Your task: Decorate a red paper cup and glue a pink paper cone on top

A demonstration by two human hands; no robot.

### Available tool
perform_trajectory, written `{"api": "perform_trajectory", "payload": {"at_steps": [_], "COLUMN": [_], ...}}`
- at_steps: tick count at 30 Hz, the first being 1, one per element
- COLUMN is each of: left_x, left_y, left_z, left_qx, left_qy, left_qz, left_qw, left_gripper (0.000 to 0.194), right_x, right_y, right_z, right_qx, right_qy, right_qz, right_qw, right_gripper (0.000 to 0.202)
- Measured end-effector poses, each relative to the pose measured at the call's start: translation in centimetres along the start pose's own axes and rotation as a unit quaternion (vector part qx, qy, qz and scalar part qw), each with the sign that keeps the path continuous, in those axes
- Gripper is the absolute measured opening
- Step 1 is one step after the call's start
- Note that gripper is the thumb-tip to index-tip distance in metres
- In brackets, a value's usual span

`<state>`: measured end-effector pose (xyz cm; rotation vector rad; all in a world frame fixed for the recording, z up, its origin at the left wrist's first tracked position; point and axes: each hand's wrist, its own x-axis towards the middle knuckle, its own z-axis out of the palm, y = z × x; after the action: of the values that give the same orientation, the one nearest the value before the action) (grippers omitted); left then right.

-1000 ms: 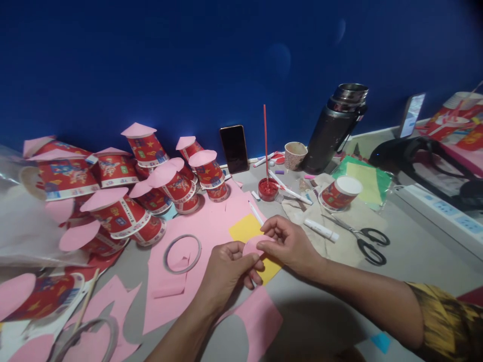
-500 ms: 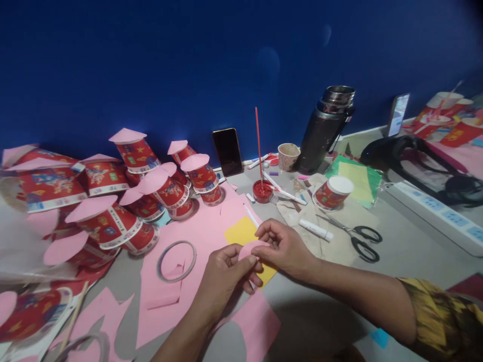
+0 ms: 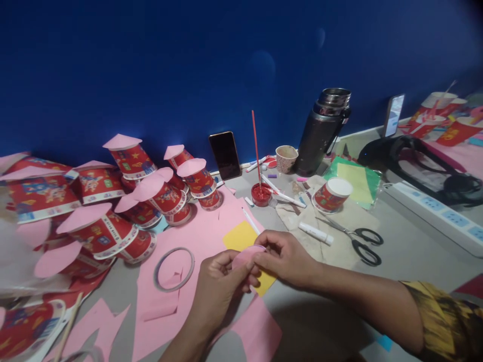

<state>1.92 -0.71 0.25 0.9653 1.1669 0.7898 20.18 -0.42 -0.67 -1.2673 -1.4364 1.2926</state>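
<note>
A small rounded piece of pink paper (image 3: 243,256) is pinched between both hands above the table. My left hand (image 3: 222,276) grips its left and lower side, thumb on top. My right hand (image 3: 283,256) holds the right edge between thumb and fingers. Beneath them lies a yellow paper sheet (image 3: 239,235), partly covered by the hands. Pink paper sheets (image 3: 204,236) spread to the left, with a roll of tape (image 3: 155,275) resting on one. Close to my right hand are a white glue stick or marker (image 3: 315,233) and black-handled scissors (image 3: 368,246).
Red paper cups (image 3: 105,234) with pink cone tops crowd the left side. A phone (image 3: 225,155) leans on the blue wall. Behind my hands stand a pot of red paint (image 3: 261,195) with a brush, a thermos (image 3: 322,133) and an upturned cup (image 3: 332,195). A power strip (image 3: 433,213) lies right.
Both hands still hold the pink paper, which has turned so more of its flat face shows. The whole view has shifted slightly.
</note>
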Motion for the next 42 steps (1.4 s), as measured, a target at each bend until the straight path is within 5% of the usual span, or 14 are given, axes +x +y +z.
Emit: {"api": "perform_trajectory", "payload": {"at_steps": [16,25,29,42], "left_x": [-0.2,-0.3,-0.3,-0.3], "left_y": [0.4,0.9,0.7,0.5], "left_z": [0.1,0.4,0.3,0.7], "left_qx": [0.032,0.026,-0.007,0.002], "left_qy": [-0.047,-0.051,-0.070,-0.041], "left_qz": [-0.030,-0.036,-0.050,-0.034], "left_qw": [0.998,0.998,0.996,0.999], "left_gripper": [0.031,0.029,0.028,0.027], "right_x": [-0.3,-0.2,0.2,-0.4], "right_y": [-0.1,-0.1,-0.1,0.2], "right_z": [-0.1,-0.2,-0.5,0.1], "right_qx": [-0.018,-0.011,-0.008,-0.040], "right_qy": [-0.014,-0.051,-0.016,-0.016], "right_qz": [-0.015,0.052,0.051,0.038], "right_qw": [1.000,0.997,0.999,0.998], "right_gripper": [0.018,0.026,0.030,0.030]}}
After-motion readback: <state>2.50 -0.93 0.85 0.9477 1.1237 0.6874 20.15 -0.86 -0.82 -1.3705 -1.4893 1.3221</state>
